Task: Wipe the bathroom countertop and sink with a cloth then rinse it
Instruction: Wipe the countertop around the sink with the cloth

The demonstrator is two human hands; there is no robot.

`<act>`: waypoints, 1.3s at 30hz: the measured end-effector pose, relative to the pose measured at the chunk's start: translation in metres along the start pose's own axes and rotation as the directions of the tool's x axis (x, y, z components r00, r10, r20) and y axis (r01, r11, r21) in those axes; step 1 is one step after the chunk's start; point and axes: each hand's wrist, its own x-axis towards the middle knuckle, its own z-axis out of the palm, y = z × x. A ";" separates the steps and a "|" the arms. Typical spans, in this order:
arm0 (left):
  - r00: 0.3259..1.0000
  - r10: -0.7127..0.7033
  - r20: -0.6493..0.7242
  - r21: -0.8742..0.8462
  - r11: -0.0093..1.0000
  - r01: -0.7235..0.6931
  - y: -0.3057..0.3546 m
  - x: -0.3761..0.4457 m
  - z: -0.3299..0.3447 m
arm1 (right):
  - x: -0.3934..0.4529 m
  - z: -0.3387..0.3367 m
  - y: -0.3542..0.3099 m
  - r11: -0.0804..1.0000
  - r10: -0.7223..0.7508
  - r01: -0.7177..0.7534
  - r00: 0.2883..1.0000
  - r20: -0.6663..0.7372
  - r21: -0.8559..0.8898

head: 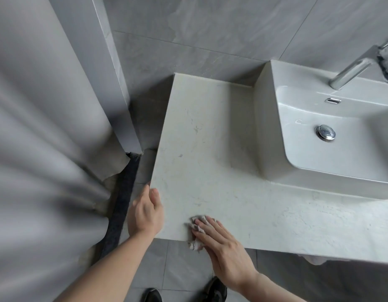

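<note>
Down at the floor, two dark shoes (215,288) stand on grey tiles. Just above them the right hand (223,249) lies flat on the small grey cloth (197,229), fingers straight and held close together, pressing it onto the front edge of the pale countertop (210,149) near its left corner (part of the cloth droops over the lip). The left hand (145,212) rests at the counter's left edge, thumb on top, the other fingers curled round the side. Farther back on the right sits the white sink (271,131) with its chrome drain plug (325,132) and faucet (354,68). A grey curtain (43,149) hangs at left.
</note>
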 end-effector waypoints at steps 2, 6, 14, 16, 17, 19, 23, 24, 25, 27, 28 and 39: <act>1.000 -0.003 -0.002 0.007 1.000 0.003 0.000 0.000 0.001 | -0.001 -0.014 0.011 0.996 0.081 -0.079 0.996 -0.046 0.031; 1.000 0.008 -0.026 0.014 1.000 -0.008 -0.003 0.003 0.003 | 0.023 -0.062 0.063 0.934 0.355 -0.327 0.882 -0.309 0.140; 0.996 0.021 -0.082 0.034 0.999 -0.018 -0.011 0.007 0.012 | 0.050 -0.031 0.082 0.768 0.604 -0.640 0.701 -0.379 0.040; 0.995 0.040 -0.096 0.035 0.999 -0.037 -0.009 0.006 0.012 | 0.058 -0.018 0.054 0.861 0.495 -0.508 0.826 -0.269 0.025; 0.994 0.047 -0.098 0.025 0.999 -0.045 -0.008 0.005 0.012 | 0.061 -0.010 0.034 0.909 0.411 -0.415 0.891 -0.193 0.018; 0.993 0.049 -0.105 0.011 0.999 -0.048 -0.007 0.005 0.010 | 0.066 0.009 -0.007 0.970 0.243 -0.241 0.969 -0.046 0.039; 0.992 0.057 -0.113 0.013 0.998 -0.056 -0.008 0.005 0.010 | 0.070 0.022 -0.038 0.991 0.065 -0.078 0.991 0.113 0.112; 0.992 0.051 -0.114 0.010 0.999 -0.050 -0.009 0.006 0.010 | 0.069 0.016 -0.029 0.988 0.056 -0.069 0.993 0.100 0.138; 0.993 0.043 -0.110 0.004 0.999 -0.043 -0.009 0.006 0.011 | 0.066 0.007 -0.017 0.983 0.065 -0.077 0.995 0.076 0.168; 0.995 0.015 -0.103 0.001 1.000 -0.015 -0.011 0.007 0.013 | 0.063 -0.015 0.016 0.967 0.150 -0.147 0.989 -0.001 0.208; 0.994 0.005 -0.105 0.003 1.000 -0.005 -0.011 0.007 0.013 | 0.064 -0.026 0.034 0.954 0.220 -0.203 0.974 -0.055 0.218; 0.994 -0.039 -0.104 -0.021 0.999 0.037 -0.022 0.014 0.019 | 0.112 -0.045 0.107 0.854 0.496 -0.520 0.823 -0.277 -0.018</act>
